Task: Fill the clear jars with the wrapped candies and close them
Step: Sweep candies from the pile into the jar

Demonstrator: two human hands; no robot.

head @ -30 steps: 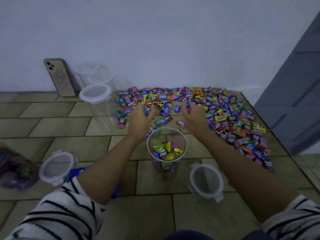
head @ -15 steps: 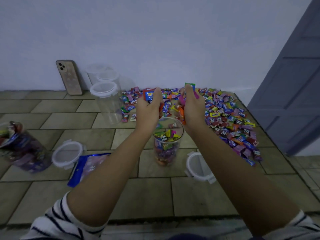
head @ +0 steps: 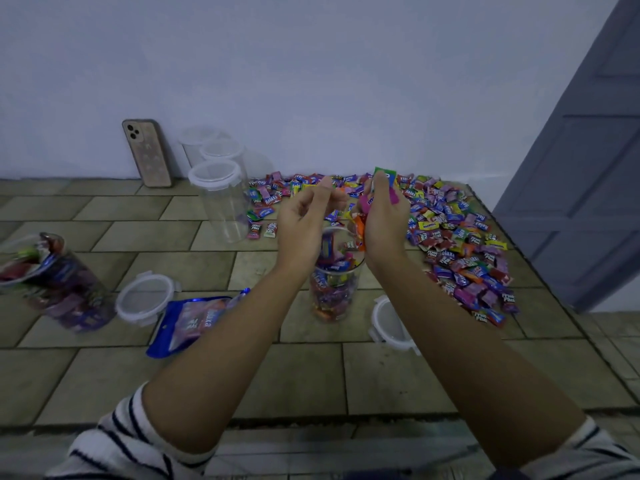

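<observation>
The open jar (head: 334,282) stands upright on the floor (head: 294,375) in the middle, long axis vertical, mouth up. It is more than half full of wrapped sweets. Both hands are raised over its mouth.

The left hand (head: 304,220) is above the left side of the rim with its fingers loosely curled; its grip is apart, with nothing seen in it. The right hand (head: 381,216) is above the right side of the rim, its grip clamped on a bunch of candies (head: 379,194). Green and blue wrappers stick out at the top, pink at the side and orange toward the jar. One purple wrapper lies against the jar's inner wall near the rim.

The pile (head: 460,237) runs from the wall down the right side, its near edge close to the jar and its far edge near the door (head: 588,168). A lid (head: 388,323) lies just right of the jar's base, partly hidden by the right forearm.

To the left lie a blue bag (head: 194,320), a second lid (head: 145,299) and a filled jar (head: 59,282) that is blurred. Farther back stands a lidded empty jar (head: 221,202), with two more behind it and a phone (head: 147,152) leaning on the wall. Bare tiles lie open in front of the jar, and between it and the bag.
</observation>
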